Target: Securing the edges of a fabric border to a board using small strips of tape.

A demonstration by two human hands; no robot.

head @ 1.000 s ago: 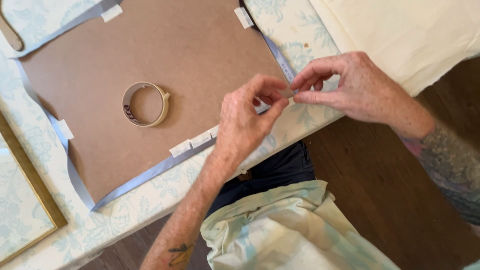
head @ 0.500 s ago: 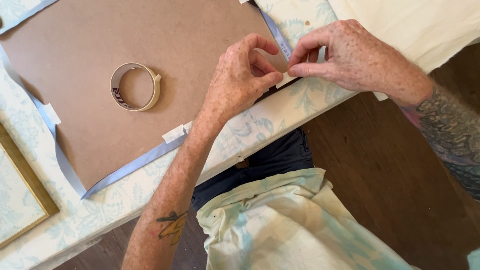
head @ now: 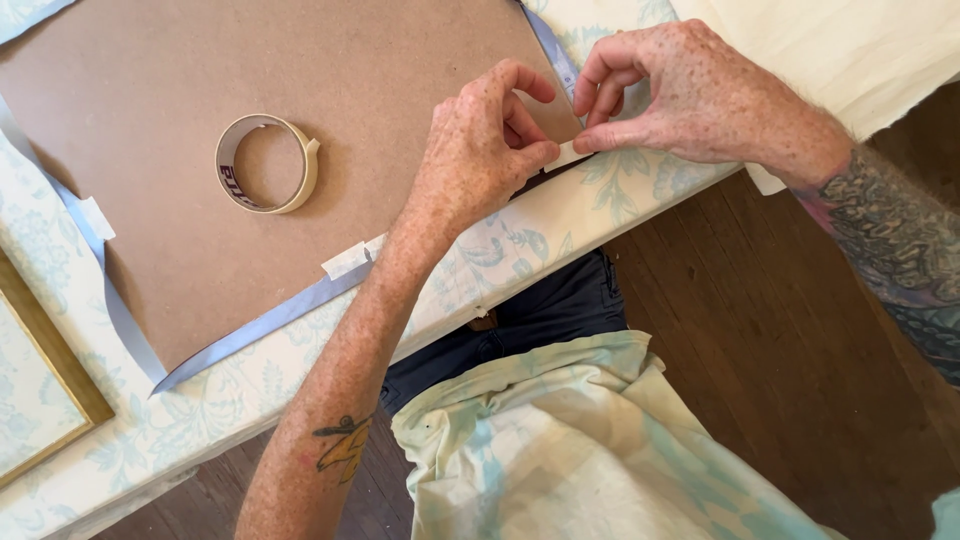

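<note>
**Trainee:** Position of the tape strip [head: 568,153]?

**Instructor:** At the near right corner of the brown backing board [head: 380,80], bridging the board edge and the floral tablecloth [head: 600,205]. Pinched at both ends: left hand [head: 480,160] on the board side, right hand [head: 700,100] on the cloth side. Narrow grip on each, thumb against forefinger, other fingers lifted clear.

**Trainee:** Recommended handling at this point?

**Instructor:** Judging from the pinch: hold taut and level, no slack between the hands. Lower one end first, probably the board end, then smooth outward with a fingertip to avoid a crease. Handle by the extreme ends only, as the adhesive side likely picks up skin oil.

**Trainee:** Alignment reference?

**Instructor:** Blue ribbon [head: 260,325] along the board edge, seen again just above the right hand's fingers. Cross it squarely, as with the fixed tape tab [head: 347,260] further left on the near edge. Exact ribbon position under the fingers: hidden, cannot tell.

**Trainee:** Hazards?

**Instructor:** Possible board shift under sideways pressure, so press straight down. Tape roll [head: 268,163] flat on the board, well apart from both hands. Gold frame [head: 50,370] at far left, also clear of the work.
</note>
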